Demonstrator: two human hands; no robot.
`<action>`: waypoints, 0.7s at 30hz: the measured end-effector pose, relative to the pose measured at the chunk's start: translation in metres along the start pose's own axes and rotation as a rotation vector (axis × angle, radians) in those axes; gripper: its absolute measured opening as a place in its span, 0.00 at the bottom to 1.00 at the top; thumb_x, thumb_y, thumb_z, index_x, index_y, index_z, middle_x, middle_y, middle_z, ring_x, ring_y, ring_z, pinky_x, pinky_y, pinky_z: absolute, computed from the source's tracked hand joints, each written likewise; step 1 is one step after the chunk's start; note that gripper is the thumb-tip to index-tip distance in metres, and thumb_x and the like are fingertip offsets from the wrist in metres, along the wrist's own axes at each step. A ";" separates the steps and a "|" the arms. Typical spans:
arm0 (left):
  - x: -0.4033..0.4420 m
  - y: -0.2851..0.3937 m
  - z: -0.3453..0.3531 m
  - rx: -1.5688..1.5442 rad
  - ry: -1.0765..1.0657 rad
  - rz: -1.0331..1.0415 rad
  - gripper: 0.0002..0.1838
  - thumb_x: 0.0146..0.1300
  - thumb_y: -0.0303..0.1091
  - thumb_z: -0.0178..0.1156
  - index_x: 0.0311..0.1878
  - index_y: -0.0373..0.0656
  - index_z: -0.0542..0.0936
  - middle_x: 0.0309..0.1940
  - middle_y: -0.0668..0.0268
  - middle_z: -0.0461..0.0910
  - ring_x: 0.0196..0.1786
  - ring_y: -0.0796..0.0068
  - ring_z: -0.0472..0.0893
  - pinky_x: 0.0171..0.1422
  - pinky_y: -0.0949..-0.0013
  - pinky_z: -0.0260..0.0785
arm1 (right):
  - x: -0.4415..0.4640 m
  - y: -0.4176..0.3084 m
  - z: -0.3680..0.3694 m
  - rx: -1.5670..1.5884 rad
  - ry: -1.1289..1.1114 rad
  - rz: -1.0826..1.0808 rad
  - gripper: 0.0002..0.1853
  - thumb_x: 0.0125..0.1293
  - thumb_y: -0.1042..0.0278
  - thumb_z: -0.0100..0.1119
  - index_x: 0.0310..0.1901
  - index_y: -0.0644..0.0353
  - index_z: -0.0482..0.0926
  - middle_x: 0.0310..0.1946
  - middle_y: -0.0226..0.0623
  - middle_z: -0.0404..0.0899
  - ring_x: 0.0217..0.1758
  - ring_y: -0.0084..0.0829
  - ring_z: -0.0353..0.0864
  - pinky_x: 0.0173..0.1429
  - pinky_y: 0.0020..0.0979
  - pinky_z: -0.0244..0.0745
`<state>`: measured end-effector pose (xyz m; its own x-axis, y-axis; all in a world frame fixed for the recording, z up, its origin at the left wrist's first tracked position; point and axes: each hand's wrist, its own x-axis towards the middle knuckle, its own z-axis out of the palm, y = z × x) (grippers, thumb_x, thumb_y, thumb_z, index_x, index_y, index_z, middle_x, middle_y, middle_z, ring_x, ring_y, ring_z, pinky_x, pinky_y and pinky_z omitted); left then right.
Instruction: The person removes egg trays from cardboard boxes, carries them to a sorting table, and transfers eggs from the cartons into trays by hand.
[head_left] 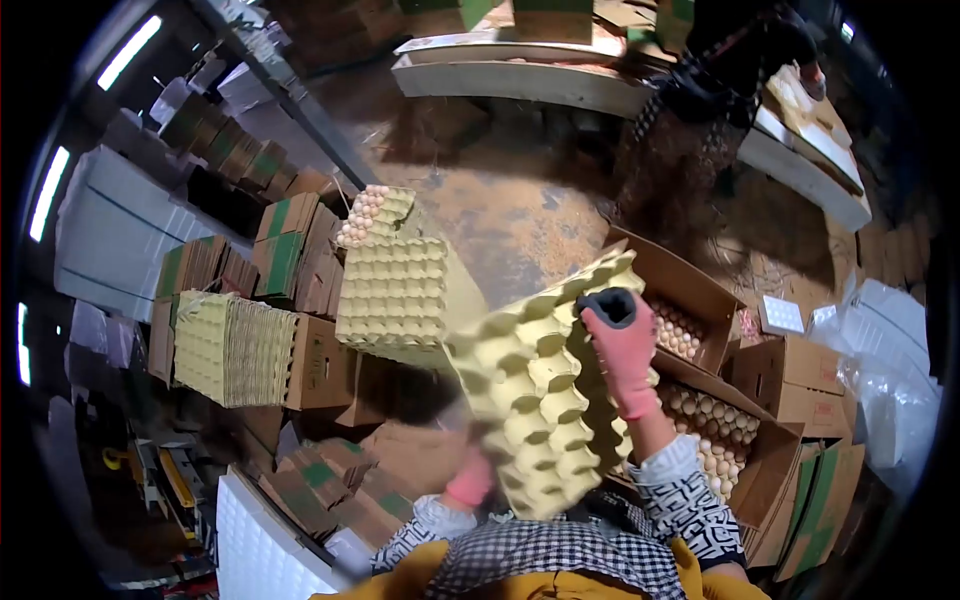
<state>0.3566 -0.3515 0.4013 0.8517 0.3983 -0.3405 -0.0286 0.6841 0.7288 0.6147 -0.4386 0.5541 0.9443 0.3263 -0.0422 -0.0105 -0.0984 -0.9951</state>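
Observation:
A yellowish pulp egg tray (535, 385) is held up tilted in front of my body, its cups facing left. My right hand (618, 345), in a pink glove with dark fingertips, is closed on the tray's upper right part. My left hand (470, 478), in a pink glove, is at the tray's lower left edge; it is blurred and its fingers are hidden. Beyond the held tray stands a stack of egg trays (395, 290), with eggs (362, 215) on a tray at its far end. To the right, a cardboard box (765, 465) contains eggs (722, 460).
A second open box (690, 290) with eggs lies farther back. More stacked trays (205, 350) and folded cartons (290, 240) stand at left. A white foam panel (265, 540) is at lower left. Another person (690, 110) stands by a long white trough (530, 80).

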 end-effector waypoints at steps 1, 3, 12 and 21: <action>0.000 0.016 -0.005 0.322 0.045 0.077 0.26 0.74 0.35 0.51 0.72 0.38 0.62 0.69 0.57 0.67 0.67 0.61 0.71 0.69 0.57 0.68 | 0.001 0.007 0.026 -0.143 0.032 -0.077 0.12 0.54 0.71 0.71 0.39 0.63 0.80 0.24 0.31 0.80 0.22 0.23 0.77 0.29 0.26 0.72; 0.001 0.055 -0.044 0.755 0.008 0.295 0.23 0.74 0.33 0.49 0.69 0.36 0.67 0.65 0.57 0.72 0.65 0.63 0.74 0.68 0.60 0.68 | 0.003 0.051 0.077 -0.492 0.081 -0.458 0.14 0.54 0.70 0.70 0.42 0.62 0.80 0.30 0.37 0.81 0.33 0.33 0.82 0.38 0.32 0.75; 0.072 0.085 -0.256 0.874 0.065 0.406 0.28 0.65 0.44 0.56 0.64 0.38 0.71 0.59 0.55 0.75 0.62 0.61 0.75 0.70 0.59 0.65 | 0.001 -0.020 0.285 -0.787 -0.664 -0.644 0.40 0.53 0.51 0.72 0.67 0.51 0.68 0.70 0.52 0.60 0.76 0.56 0.53 0.77 0.54 0.49; 0.122 0.147 -0.282 0.060 0.221 -0.141 0.21 0.75 0.42 0.51 0.62 0.36 0.72 0.50 0.62 0.82 0.46 0.69 0.84 0.50 0.67 0.77 | 0.023 0.185 0.321 -0.675 -0.663 -0.147 0.46 0.49 0.66 0.74 0.72 0.50 0.63 0.74 0.55 0.52 0.75 0.54 0.58 0.76 0.41 0.60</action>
<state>0.3084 -0.0300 0.2990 0.7101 0.4297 -0.5578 0.1191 0.7075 0.6966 0.5286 -0.1472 0.3406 0.5410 0.8238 -0.1694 0.4802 -0.4679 -0.7419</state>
